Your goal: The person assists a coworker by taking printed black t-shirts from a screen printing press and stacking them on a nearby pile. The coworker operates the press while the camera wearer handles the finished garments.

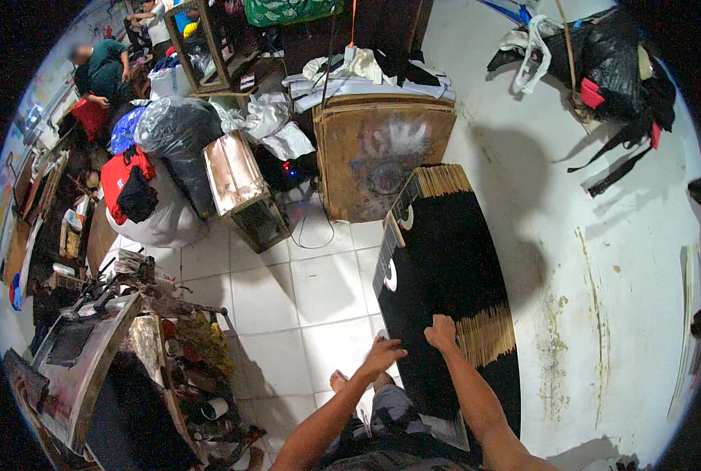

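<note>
A long row of thin black boards (pixel 445 263) stands packed together in front of me, with bare tan edges (pixel 485 336) showing in two places. White curved marks and grey strips show along its left side. My right hand (pixel 441 333) is closed at the boards, just left of the nearer tan edges; what its fingers hold, if anything, is hidden. My left hand (pixel 383 355) hovers at the left side of the row, fingers stretched out and apart, with nothing visible in it.
Brown panels (pixel 386 161) lean beyond the row, cloth on top. A wooden box (pixel 244 188) stands near stuffed bags (pixel 176 129). Left of me is a cluttered bench (pixel 103 345). Black bags (pixel 609 63) hang at right. Another person (pixel 103 71) is at far left.
</note>
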Available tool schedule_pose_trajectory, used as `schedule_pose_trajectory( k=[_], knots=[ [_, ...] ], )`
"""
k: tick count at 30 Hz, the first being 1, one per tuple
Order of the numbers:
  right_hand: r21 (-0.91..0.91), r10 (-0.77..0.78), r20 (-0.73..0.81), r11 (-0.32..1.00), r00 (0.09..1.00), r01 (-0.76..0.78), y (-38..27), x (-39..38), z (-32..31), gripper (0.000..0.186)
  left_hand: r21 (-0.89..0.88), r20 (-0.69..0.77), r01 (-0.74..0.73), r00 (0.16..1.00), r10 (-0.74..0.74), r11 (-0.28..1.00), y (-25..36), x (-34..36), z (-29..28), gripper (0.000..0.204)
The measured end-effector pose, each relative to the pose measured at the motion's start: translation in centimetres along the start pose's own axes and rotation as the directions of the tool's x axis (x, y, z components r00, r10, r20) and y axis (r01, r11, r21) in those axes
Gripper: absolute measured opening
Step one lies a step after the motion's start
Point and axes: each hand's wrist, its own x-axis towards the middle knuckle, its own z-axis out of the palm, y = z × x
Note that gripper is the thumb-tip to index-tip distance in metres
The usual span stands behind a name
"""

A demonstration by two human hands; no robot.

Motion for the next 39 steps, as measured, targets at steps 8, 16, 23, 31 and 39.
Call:
schedule_pose_trajectory(
  k=[8,16,23,31,39],
  knots=[
    [-0.056,0.121,0.164,0.992,0.979,-0.113,5.1,7.2,1.0,0.021,-0.003,-0.071,0.006,0.997,-0.006,1.0,-5.3,8.5,2.6,0.056],
    [-0.033,0.157,0.24,0.988,0.958,-0.154,6.6,17.2,3.3,0.022,-0.104,-0.008,0.094,0.995,-0.096,0.99,-2.3,14.8,1.4,0.057],
    [-0.1,0.155,0.187,0.985,0.97,-0.138,6.4,25.7,6.1,0.024,-0.129,-0.215,0.081,0.971,-0.108,0.988,2.7,16.9,1.7,0.052],
    [-0.116,0.19,0.194,0.979,0.962,-0.17,5.4,31.2,8.1,0.025,-0.183,-0.355,0.277,0.876,-0.326,0.943,-3.7,13.5,-2.1,0.042],
    [-0.124,0.163,0.172,0.982,0.971,-0.143,6.8,31.2,9.2,0.028,-0.335,-0.368,0.318,0.823,-0.434,0.887,-5.0,12.3,-2.5,0.044]
  ],
)
